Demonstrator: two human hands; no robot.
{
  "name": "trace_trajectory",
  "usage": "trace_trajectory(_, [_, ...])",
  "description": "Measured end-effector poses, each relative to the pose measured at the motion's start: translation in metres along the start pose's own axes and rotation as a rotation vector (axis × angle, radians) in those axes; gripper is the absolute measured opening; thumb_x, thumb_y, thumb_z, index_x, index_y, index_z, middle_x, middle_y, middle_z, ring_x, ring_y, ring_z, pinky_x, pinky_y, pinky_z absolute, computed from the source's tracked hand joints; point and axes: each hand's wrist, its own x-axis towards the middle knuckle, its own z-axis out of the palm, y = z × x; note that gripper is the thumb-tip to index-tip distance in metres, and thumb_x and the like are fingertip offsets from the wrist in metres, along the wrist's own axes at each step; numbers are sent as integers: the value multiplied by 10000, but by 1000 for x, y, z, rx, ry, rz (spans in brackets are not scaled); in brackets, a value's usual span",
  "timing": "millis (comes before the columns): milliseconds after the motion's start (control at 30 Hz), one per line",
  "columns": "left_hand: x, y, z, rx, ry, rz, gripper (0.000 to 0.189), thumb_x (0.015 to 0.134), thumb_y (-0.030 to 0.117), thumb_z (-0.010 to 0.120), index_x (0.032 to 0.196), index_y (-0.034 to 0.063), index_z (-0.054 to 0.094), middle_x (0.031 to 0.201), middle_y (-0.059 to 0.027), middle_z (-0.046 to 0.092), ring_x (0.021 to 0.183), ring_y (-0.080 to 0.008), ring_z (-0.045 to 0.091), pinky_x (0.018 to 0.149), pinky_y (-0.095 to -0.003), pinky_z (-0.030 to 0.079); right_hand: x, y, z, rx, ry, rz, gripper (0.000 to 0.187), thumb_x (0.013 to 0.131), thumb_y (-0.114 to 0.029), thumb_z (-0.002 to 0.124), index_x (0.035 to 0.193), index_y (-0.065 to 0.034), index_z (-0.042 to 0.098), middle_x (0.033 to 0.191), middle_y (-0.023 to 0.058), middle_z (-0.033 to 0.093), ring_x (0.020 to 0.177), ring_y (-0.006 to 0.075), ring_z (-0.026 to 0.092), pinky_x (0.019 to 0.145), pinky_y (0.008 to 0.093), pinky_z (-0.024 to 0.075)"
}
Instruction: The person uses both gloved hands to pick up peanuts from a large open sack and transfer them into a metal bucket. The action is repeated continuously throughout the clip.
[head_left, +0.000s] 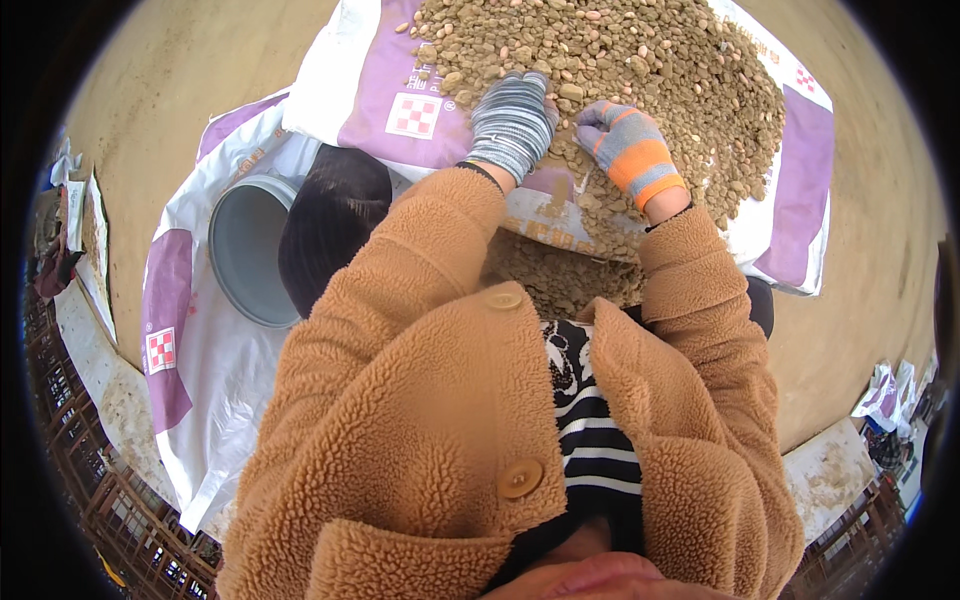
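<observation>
A heap of brown soil clods mixed with pinkish nuts or beans (660, 67) lies spread on a white and purple woven sack (360, 82). My left hand (514, 124), in a grey and white striped knit glove, rests at the heap's near left edge, its fingers curled at the clods; their tips are partly hidden. To its right, my right hand (634, 150), in a grey and orange glove, is over the near edge of the heap with thumb and fingers bent together. Whether either hand holds anything is too small to tell.
A grey bucket (251, 255) lies open-mouthed on another white and purple sack (217, 375) at the left, beside my dark-clad knee (337, 217). More clods (562, 274) lie below the sack's near edge. Crumpled bags (889, 397) are at the far right.
</observation>
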Motion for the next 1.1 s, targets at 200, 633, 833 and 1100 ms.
trace_trajectory(200, [20,-12,-18,-1442,-44,-583,109,870,132,586,802,74,525,746,-21,517,676,-135,527,538,-283,479,0,-22,17,-287,151,-108,212,830,-264,682,956,-93,684,910,117,692,840,305,658,741,383,522])
trace_trajectory(633, [26,25,-5,-297,-28,48,271,893,205,618,1110,45,650,928,-128,685,856,-258,658,808,-372,514,6,52,-36,1272,99,213,136,883,-127,639,985,-41,613,790,38,623,677,156,627,518,255,493])
trace_trajectory(833, [26,37,-4,33,-177,7,266,893,307,605,1049,104,676,962,-138,694,913,-301,660,829,-425,510,26,36,-22,183,380,112,229,864,-173,686,1036,-23,695,961,115,715,813,196,669,745,305,528])
trace_trajectory(1100, [7,30,-6,8,-304,-43,250,905,282,582,1038,89,669,957,-142,692,903,-298,660,841,-417,509,-16,64,-45,264,60,65,240,876,-233,674,1049,-69,705,954,74,723,788,188,659,710,315,523])
